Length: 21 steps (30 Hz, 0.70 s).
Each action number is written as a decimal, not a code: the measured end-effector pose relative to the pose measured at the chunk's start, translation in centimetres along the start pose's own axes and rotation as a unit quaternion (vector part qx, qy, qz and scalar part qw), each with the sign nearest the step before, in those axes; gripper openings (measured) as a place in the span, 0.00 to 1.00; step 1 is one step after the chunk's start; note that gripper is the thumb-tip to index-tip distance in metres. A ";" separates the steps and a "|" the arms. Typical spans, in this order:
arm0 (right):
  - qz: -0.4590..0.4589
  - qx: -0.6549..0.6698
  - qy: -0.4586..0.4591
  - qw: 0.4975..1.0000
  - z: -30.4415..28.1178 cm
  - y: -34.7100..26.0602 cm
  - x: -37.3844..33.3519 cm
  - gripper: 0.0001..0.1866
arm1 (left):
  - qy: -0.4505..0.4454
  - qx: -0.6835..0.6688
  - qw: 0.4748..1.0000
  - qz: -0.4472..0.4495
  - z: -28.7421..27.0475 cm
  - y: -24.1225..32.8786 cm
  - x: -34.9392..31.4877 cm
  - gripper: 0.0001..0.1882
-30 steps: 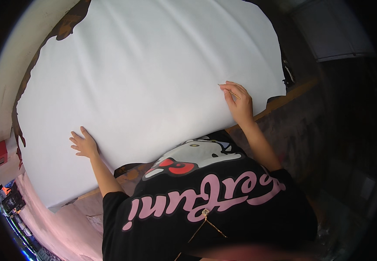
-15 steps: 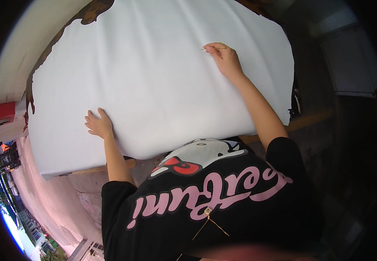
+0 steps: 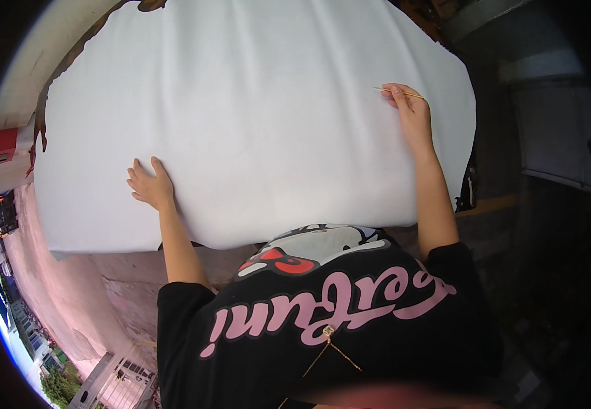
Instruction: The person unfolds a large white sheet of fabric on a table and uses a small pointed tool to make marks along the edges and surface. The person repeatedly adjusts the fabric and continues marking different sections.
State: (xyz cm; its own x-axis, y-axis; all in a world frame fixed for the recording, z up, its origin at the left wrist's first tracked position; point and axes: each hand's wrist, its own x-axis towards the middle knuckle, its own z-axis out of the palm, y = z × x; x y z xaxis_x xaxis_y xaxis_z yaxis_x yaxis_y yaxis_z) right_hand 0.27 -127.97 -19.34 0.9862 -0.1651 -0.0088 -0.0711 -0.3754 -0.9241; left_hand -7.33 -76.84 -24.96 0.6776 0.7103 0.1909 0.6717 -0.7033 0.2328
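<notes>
A large white sheet (image 3: 261, 136), which looks like a leather hide with ragged edges, spreads in front of me with soft ridges running away from my body. On its left part rests my left hand (image 3: 149, 184), palm down with the fingers spread and nothing held. Over the right part, my right hand (image 3: 408, 109) pinches a thin, pale yellow stick (image 3: 415, 96) between thumb and fingers. One pointed end sticks out to the left, close to the sheet; whether it touches cannot be made out.
Dark brown, ragged pieces (image 3: 42, 129) show from under the sheet's far and left edges. A red box (image 3: 0, 144) is at the far left. The sheet's near edge hangs close to my body. A pale panel (image 3: 561, 129) stands in shadow at the right.
My right hand has moved to the right across the sheet, still pinching the stick. My left hand stays flat in nearly the same place. The whole view has shifted slightly.
</notes>
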 end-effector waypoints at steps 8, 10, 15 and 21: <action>-0.068 -0.007 -0.005 0.998 3.0 0.3 7.6 0.17 | 0.006 -0.006 1.000 0.002 -0.3 0.2 0.0 0.32; -0.086 -0.015 -0.002 0.996 4.0 0.4 8.8 0.16 | 0.001 -0.010 1.000 -0.003 -0.2 0.3 0.0 0.32; -0.101 0.005 -0.028 0.995 7.7 -0.2 11.9 0.13 | -0.002 -0.009 1.000 -0.004 -0.3 0.2 0.0 0.32; -0.132 -0.079 -0.054 0.987 12.5 -2.1 13.5 0.12 | 0.007 -0.004 1.000 -0.001 -0.3 0.1 0.0 0.32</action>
State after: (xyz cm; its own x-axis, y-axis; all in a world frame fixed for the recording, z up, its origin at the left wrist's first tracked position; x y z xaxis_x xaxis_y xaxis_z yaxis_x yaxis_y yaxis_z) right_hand 15.57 -118.02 -22.27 0.9832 0.0526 0.1748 0.1757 -0.5312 -0.8288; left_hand -7.37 -76.90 -24.69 0.6723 0.7115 0.2045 0.6699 -0.7023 0.2410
